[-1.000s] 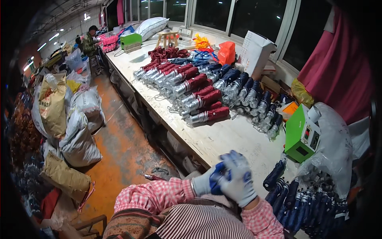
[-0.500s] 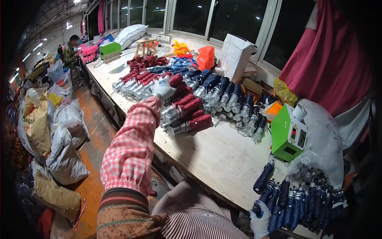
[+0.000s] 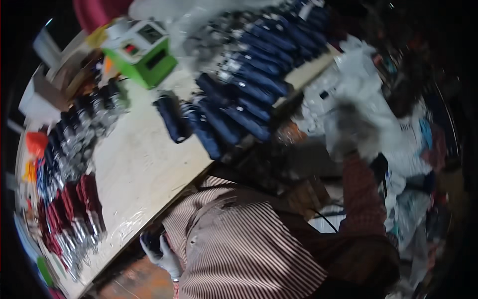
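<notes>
My left hand [image 3: 168, 259], in a white glove, hangs beside the table's front edge at the lower left. Its fingers curve around something dark navy that I cannot make out. To the right, my right hand [image 3: 343, 137] is smeared by motion over white plastic bags; its fingers do not show clearly, and a dark blur lies at it. Navy folded umbrellas [image 3: 259, 87] lie in a dense row along the table's edge, between my hands. A single navy umbrella [image 3: 171, 117] lies apart from them. Dark red umbrellas [image 3: 74, 212] with silvery handles lie at the far left.
The pale table [image 3: 144, 164] runs diagonally across the view. A green and white machine [image 3: 142, 55] stands on it, near more navy umbrellas [image 3: 82, 117] and a white box [image 3: 42, 99]. White plastic bags [image 3: 361, 74] are heaped at the right, beside a cardboard box [image 3: 311, 194].
The view has swung right. My left hand has left the red umbrellas and is down by the table's front edge. My right hand has moved from the navy umbrellas to the plastic bags.
</notes>
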`<action>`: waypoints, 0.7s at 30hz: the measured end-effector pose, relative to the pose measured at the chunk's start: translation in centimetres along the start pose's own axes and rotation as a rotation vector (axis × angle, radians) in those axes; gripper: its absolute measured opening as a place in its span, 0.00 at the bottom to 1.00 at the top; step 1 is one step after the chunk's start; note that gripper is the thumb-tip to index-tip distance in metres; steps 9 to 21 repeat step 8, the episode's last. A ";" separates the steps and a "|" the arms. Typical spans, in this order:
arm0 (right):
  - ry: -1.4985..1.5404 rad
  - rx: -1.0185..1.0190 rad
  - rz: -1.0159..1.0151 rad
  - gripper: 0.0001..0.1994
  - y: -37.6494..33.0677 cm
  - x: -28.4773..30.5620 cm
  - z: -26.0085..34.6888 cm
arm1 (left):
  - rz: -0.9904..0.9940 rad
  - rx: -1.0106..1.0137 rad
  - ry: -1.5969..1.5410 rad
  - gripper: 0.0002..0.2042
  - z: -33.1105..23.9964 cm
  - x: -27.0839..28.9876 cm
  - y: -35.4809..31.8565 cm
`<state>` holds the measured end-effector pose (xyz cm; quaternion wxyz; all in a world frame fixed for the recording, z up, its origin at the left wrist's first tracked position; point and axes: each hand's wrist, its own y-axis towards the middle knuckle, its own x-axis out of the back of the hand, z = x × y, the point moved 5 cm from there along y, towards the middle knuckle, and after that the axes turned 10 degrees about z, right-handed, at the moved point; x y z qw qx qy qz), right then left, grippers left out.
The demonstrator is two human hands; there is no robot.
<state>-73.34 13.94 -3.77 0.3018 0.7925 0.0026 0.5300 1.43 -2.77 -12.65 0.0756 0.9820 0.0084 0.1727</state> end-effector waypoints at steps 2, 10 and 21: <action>0.397 -0.426 -0.364 0.11 -5.4 1.3 -16.0 | -0.060 0.085 -0.077 0.29 3.9 -1.4 -0.4; 0.351 -1.002 -0.642 0.15 -30.3 2.5 -35.3 | -0.077 0.202 -0.059 0.30 2.8 -3.7 0.4; 0.351 -1.002 -0.642 0.15 -30.3 2.5 -35.3 | -0.077 0.202 -0.059 0.30 2.8 -3.7 0.4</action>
